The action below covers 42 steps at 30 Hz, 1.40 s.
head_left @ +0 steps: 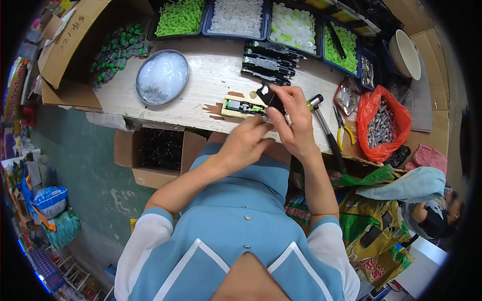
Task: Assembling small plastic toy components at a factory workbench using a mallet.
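Between the thumb and fingers of my right hand (296,120) is a black plastic part (271,98) with a notched end, raised just above the table. My left hand (246,140) is beside it at the table's near edge, fingers curled and pinched together; whatever they hold is hidden. Right behind my left hand, a pale wooden holder (231,112) lies on the table with a green and black assembly (242,106) set into it. The fingers cover the holder's right end. Further back, several long black casings (271,62) lie in a row.
Trays of green parts (181,17) and white parts (236,19) line the back. A round dish (161,75) and green-grey pieces (118,47) lie left. On the right are a hammer (329,135), yellow-handled pliers (344,131) and a red bag (404,120) of metal parts.
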### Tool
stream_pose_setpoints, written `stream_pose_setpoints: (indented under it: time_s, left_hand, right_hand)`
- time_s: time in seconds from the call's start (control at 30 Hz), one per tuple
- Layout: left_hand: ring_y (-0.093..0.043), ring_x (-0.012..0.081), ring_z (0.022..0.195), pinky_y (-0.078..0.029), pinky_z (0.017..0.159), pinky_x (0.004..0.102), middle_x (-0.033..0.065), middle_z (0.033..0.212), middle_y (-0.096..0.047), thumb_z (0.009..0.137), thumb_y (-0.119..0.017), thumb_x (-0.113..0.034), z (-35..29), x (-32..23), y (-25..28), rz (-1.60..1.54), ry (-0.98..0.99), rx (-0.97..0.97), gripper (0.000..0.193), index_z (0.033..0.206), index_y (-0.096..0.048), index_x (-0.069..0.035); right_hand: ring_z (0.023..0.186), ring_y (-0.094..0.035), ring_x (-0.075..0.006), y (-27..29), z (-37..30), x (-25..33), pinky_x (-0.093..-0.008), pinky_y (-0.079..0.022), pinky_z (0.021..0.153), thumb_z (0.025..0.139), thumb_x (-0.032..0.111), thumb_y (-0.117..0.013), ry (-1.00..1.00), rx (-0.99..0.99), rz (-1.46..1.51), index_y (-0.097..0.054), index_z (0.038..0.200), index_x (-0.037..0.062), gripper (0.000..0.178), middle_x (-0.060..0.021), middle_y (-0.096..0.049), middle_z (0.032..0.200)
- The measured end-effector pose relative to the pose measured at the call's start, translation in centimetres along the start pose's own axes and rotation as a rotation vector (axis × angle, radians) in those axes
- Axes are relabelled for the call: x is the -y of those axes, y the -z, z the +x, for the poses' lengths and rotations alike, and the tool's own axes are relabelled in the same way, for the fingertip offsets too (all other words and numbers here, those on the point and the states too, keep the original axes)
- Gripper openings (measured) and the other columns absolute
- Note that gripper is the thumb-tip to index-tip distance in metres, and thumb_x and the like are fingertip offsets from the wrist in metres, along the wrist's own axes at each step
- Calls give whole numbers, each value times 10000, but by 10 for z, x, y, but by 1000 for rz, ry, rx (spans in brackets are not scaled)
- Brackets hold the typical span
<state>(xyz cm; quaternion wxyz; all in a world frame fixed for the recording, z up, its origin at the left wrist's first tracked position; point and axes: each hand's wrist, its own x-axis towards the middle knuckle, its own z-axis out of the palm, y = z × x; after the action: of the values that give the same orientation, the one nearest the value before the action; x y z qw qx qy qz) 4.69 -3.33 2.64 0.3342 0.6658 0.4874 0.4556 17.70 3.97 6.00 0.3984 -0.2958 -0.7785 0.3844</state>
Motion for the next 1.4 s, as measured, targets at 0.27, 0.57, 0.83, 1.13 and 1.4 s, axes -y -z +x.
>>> stream_pose_setpoints:
  time_s: [0.27,0.57,0.83,1.13,1.4]
  left_hand:
    - [-530,193,845,-432,758,286,83,904,-592,712,-686,-68,0,30,65,210,91,-255,325,1026,-618,-20]
    - [-472,224,981,-416,836,317,57,1044,-591,679,-695,-78,7,55,62,336,-37,-198,515,1177,-564,-83]
    - [-453,199,940,-321,862,331,4,985,-612,685,-668,-44,13,56,62,321,16,-52,501,1170,-583,-137]
    - [-450,213,916,-299,805,358,21,966,-546,636,-603,54,24,48,71,658,-266,192,538,1097,-626,-225]
    - [-462,228,899,-313,775,351,57,984,-536,615,-571,93,26,60,70,588,-321,240,564,1095,-614,-200]
  right_hand:
    - [919,-471,-257,-19,5,-20,-392,-325,780,749,74,-603,177,193,-653,-548,1105,51,361,-89,-515,952]
    - [933,-463,-256,-35,9,-28,-395,-315,787,770,91,-601,122,324,-684,-548,1128,81,362,-82,-517,977]
    - [916,-460,-243,-40,3,-37,-392,-309,768,744,65,-588,149,293,-697,-541,1089,81,349,-71,-517,964]
    - [952,-483,-275,55,-41,-59,-398,-334,801,804,166,-598,-218,-165,-833,-571,1074,60,291,-106,-525,1002]
    - [923,-470,-267,68,-78,-77,-412,-334,753,807,160,-585,-324,-68,-1124,-559,1062,64,274,-98,-522,970]
